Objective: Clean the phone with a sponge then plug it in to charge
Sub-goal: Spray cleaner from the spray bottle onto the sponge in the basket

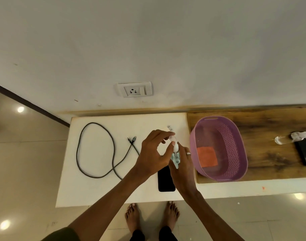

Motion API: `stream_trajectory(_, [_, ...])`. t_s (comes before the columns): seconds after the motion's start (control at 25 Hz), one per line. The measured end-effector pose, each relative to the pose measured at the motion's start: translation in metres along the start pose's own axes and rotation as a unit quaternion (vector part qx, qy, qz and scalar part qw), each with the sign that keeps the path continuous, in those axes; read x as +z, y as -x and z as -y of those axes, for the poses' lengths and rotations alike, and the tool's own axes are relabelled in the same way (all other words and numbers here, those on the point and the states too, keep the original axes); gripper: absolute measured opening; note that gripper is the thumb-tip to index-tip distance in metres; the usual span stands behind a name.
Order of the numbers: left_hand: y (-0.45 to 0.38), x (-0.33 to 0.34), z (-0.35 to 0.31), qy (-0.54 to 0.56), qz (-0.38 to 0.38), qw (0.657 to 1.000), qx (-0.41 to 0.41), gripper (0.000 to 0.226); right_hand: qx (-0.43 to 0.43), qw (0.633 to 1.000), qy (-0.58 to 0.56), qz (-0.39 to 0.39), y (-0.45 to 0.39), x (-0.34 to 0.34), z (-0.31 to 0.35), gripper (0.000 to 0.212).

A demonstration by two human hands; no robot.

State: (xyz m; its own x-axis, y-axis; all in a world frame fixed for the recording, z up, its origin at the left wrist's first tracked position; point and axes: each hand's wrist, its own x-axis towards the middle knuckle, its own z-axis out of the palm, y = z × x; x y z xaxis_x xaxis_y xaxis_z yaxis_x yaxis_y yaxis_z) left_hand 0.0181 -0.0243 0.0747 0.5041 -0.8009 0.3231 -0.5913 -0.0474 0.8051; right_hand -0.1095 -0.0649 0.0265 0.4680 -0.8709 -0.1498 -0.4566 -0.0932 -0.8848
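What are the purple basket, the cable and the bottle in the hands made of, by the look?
Purple basket: moulded plastic, matte; perforated lattice wall and cut-out handle slot suggest it.
Cable: likely fabric-braided jacket, dull grey, with metal-looking connector tips.
Bottle: clear plastic, probably; see-through body, white cap held between left hand and right hand.

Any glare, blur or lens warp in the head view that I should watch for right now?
Head view: bright glare spots on the glossy floor, none on the white table; wide-angle warp bends the wall socket and table edges; the clear spray bottle between the left hand and right hand is soft and hard to outline; the phone screen is dark, without reflections.
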Motion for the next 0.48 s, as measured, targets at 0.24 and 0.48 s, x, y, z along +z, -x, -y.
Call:
stream_trajectory(0.24, [-0.002,-0.009,0.003,0.013,0.006,0.999,-0.029,0.025,-0.053,0.997,0.052,-0.001,-0.004,0.008,0.011,0.047])
stream_trajectory(0.48, [-0.005,-0.010,0.005,0.094,-0.019,0.984,-0.152,0.015,-0.021,0.998,0.015,0.061,-0.010,0.006,0.013,0.052])
